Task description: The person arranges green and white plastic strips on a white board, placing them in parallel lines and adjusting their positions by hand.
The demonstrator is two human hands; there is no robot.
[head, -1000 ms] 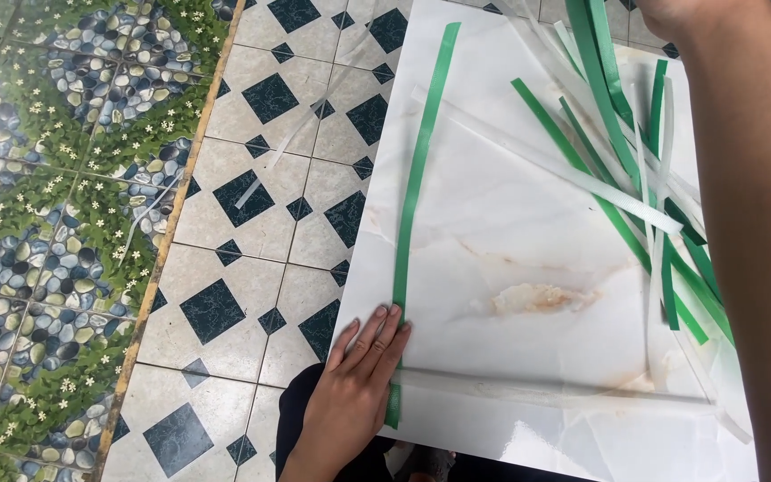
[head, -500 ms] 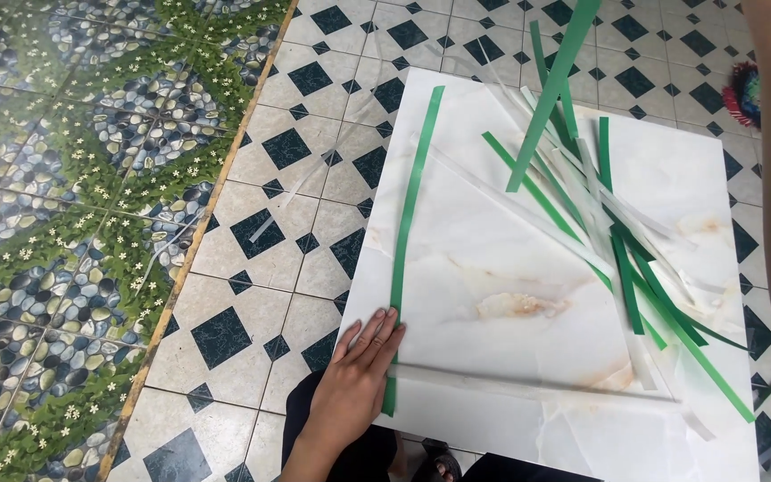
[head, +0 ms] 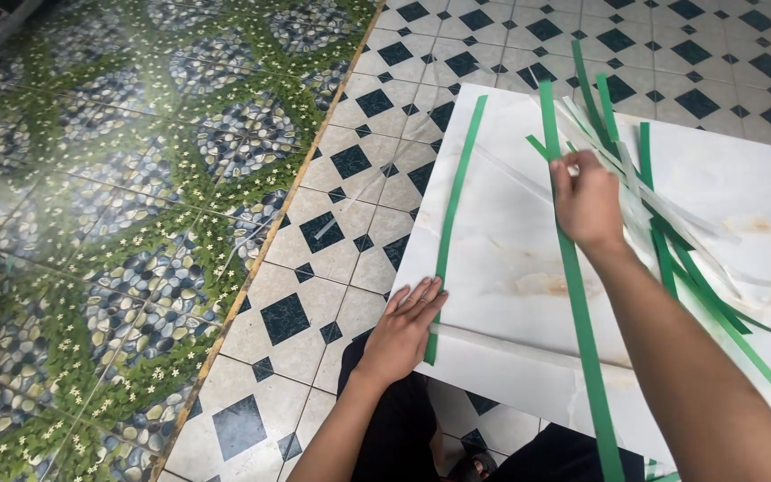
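I've got the left hand (head: pixel 405 326) flat, fingers spread and together-ish, pressing down on the near end of a long green strip (head: pixel 453 214) that runs along the left edge of the white marble-look board (head: pixel 510 259). The right hand (head: pixel 587 201) is up over the board, fingers pinched on a second green strip (head: pixel 579 321), which stretches from the far edge down past my forearm toward me. Just right of that hand, a loose pile of green and white strips (head: pixel 671 223) lies fanned across the board. The board sits on the checkered tile floor (head: pixel 314 232).
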